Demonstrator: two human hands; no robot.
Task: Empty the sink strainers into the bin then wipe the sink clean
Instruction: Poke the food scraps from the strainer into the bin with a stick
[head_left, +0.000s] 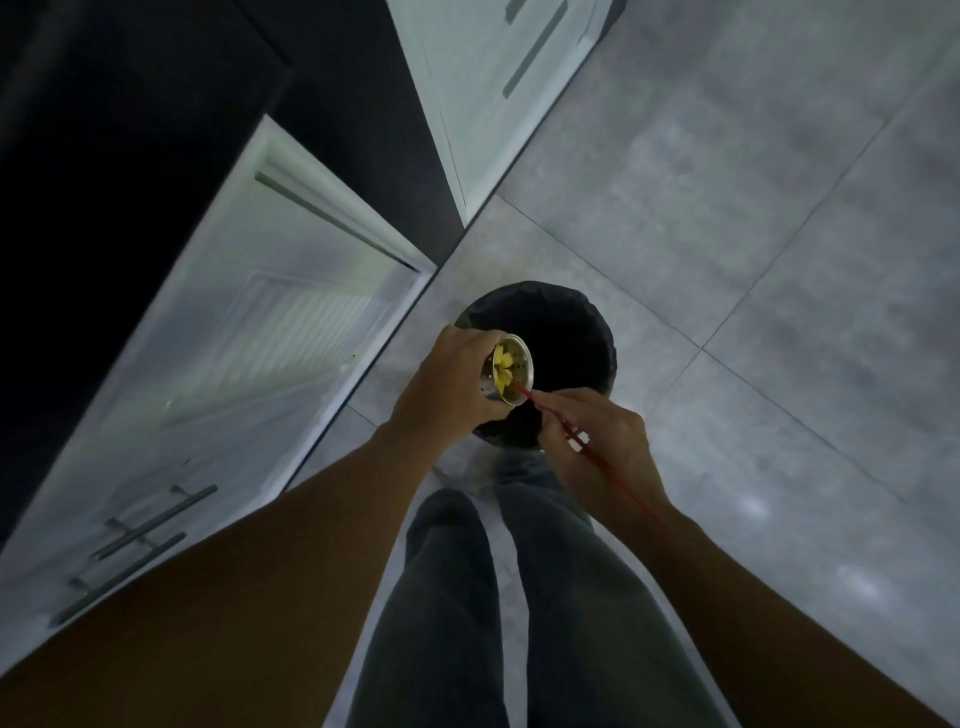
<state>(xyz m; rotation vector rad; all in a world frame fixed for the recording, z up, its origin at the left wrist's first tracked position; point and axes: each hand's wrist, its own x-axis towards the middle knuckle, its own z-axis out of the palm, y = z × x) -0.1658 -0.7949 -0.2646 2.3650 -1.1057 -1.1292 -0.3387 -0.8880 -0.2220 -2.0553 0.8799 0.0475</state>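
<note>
**Operator:** Strainer, where is it?

**Spotter:** The metal strainer (506, 376) is tipped on its side, mouth facing right, over the near-left rim of the black-lined bin (608, 343). Yellow scraps (500, 370) are inside it.

**Operator:** My grips?

**Spotter:** Your left hand (447, 387) has a closed grip, fingers wrapped round the strainer's wall from the left. Your right hand (605, 452) has a pinching grip on a thin red stick (597, 460). The stick's tip sits inside the strainer's mouth, by the scraps.

**Operator:** Around that?

**Spotter:** The bin stands on the grey tiled floor (753, 234), just ahead of your legs in dark trousers (447, 597). White cabinet doors (249, 353) with bar handles run along your left. Lighting is dim.
</note>
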